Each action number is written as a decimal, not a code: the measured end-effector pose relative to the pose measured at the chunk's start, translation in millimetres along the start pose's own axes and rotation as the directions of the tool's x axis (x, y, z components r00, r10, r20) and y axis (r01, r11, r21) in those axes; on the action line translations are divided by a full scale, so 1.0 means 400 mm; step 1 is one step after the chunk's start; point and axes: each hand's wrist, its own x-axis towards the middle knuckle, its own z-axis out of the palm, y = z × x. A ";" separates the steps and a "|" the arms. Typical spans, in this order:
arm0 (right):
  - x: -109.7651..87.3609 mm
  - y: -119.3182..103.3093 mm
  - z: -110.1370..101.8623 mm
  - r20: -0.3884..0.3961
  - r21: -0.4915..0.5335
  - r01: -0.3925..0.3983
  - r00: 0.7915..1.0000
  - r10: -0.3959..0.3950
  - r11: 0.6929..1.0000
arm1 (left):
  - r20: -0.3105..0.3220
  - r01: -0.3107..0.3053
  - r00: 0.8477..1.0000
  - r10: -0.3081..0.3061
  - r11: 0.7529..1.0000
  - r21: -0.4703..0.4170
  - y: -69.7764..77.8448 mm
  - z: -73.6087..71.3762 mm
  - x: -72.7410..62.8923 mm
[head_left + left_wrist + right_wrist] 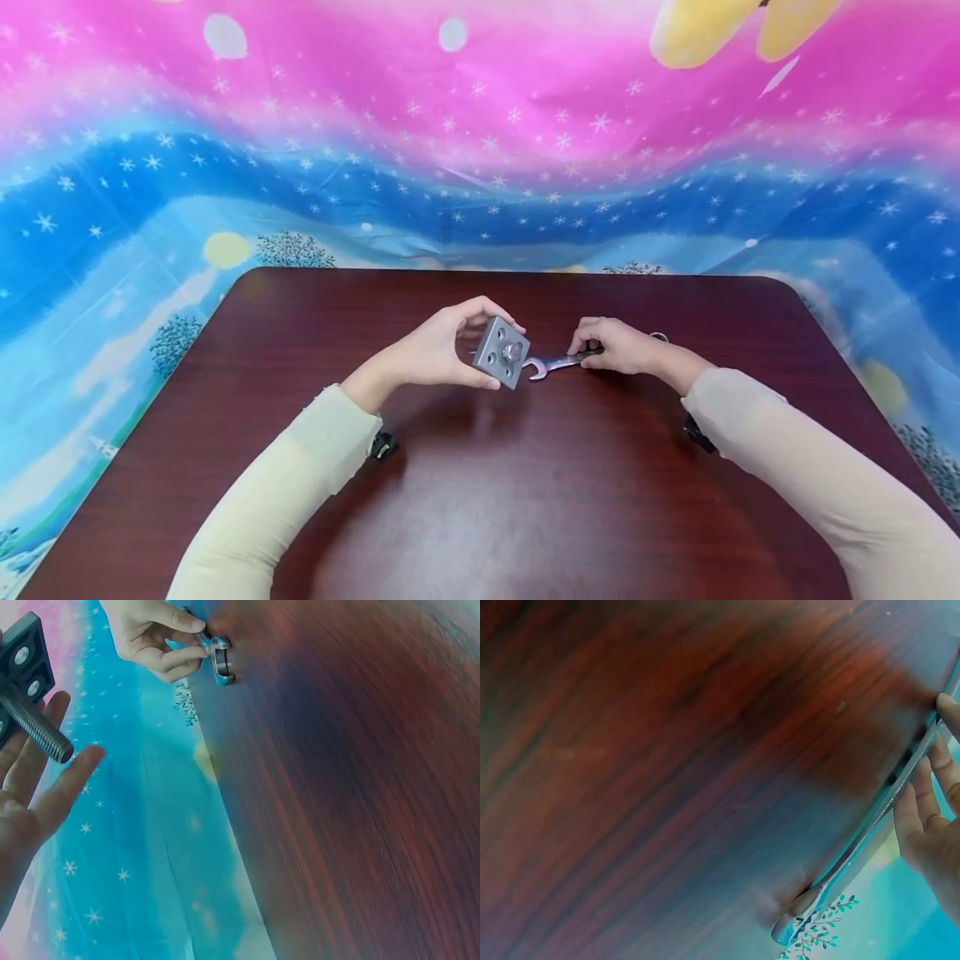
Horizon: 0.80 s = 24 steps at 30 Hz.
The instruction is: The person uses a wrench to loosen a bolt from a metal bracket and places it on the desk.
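My left hand (438, 346) grips a grey square metal plate (491, 343) by its edges, thumb below and fingers above. Several holes show in its face, and a bolt head (513, 352) stands out near the middle. From the other side, the left wrist view shows the bolt's threaded shank (39, 726) jutting toward the palm. My right hand (618, 343) pinches a combination wrench (558, 363) along its shaft, with its open end pointing at the plate's lower right edge. In the right wrist view the wrench (862, 840) runs diagonally past the fingers (907, 825).
A dark reddish-brown wooden table (465, 500) lies beneath both hands. Behind it and along its sides hangs a pink and blue patterned cloth (420, 158). Each wrist carries a small black camera mount, such as the left mount (384, 446).
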 end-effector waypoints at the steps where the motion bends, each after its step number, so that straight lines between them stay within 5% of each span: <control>1: 0.000 0.000 0.001 -0.013 -0.003 0.003 1.000 -0.003 1.000 | -0.011 0.001 1.000 -0.001 1.000 -0.006 -0.001 0.001 0.001; 14: -0.005 -0.100 -0.046 -0.221 0.115 0.008 0.975 0.018 0.993 | -0.088 0.024 0.996 -0.022 0.999 0.021 -0.009 0.017 0.016; 24: -0.015 -0.188 -0.043 -0.296 0.234 0.051 0.955 0.021 0.971 | -0.150 0.061 0.987 -0.055 0.998 0.035 -0.008 0.020 0.031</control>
